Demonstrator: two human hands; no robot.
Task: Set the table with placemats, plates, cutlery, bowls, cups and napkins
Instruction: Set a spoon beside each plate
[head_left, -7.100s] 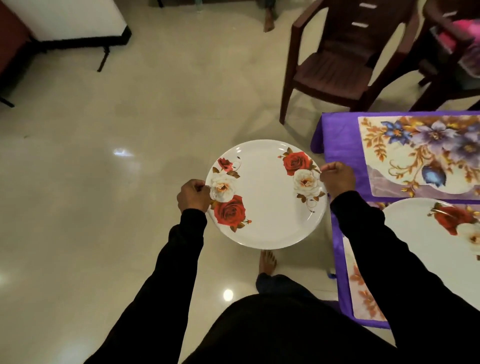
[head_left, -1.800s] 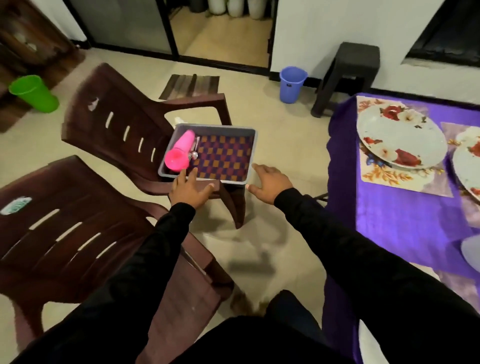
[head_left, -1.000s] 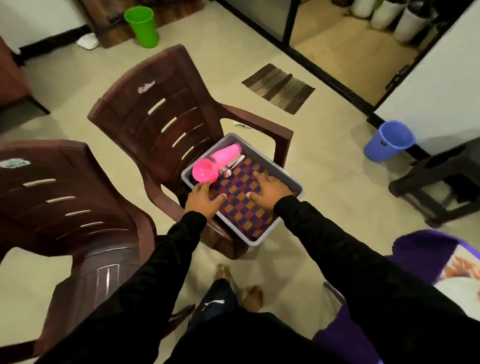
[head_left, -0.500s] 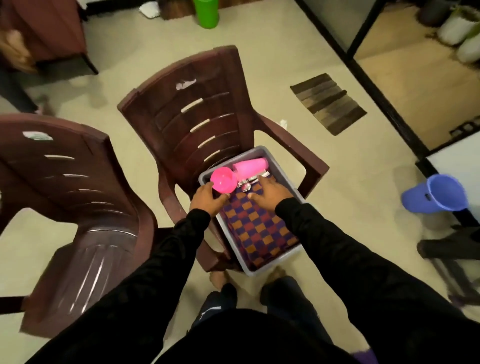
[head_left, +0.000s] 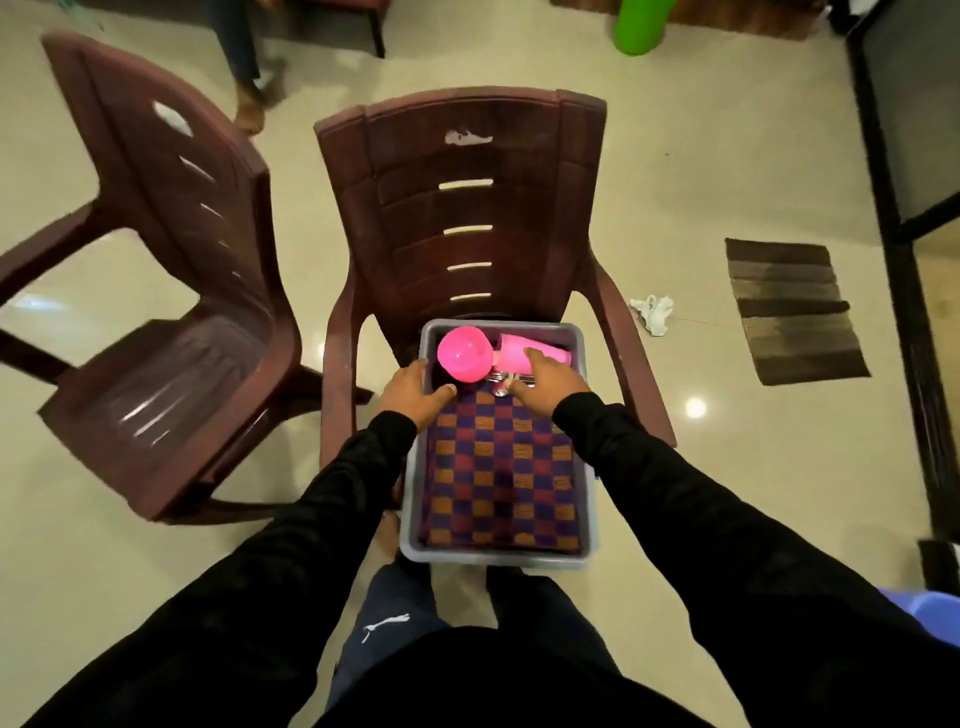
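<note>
Two black sleeves reach up from the bottom of the frame to a gray bin (head_left: 415, 499) sitting on a brown chair (head_left: 467, 218) in the middle. Inside the bin, nearest the person, lies a folded checked cloth (head_left: 501, 483) in purple, red & orange squares; it fills most of the bin. L hand (head_left: 415, 396) rests on the bin's left rim w/ fingers flat and loose, thumb on the cloth edge, holding nothing. R hand (head_left: 545, 382) is over the far end of the cloth, fingers reaching onto a pink cup (head_left: 537, 358) lying on its side; can't tell if it has hold of it. Shiny spoons (head_left: 506, 384) peek out just under that hand. Next to them, a 2nd pink cup (head_left: 464, 355) lies w/ its open mouth facing up. Another brown chair (head_left: 171, 312) stands at left. A striped mat (head_left: 795, 312) is on the floor at right, a green tub (head_left: 639, 26) at the top.
</note>
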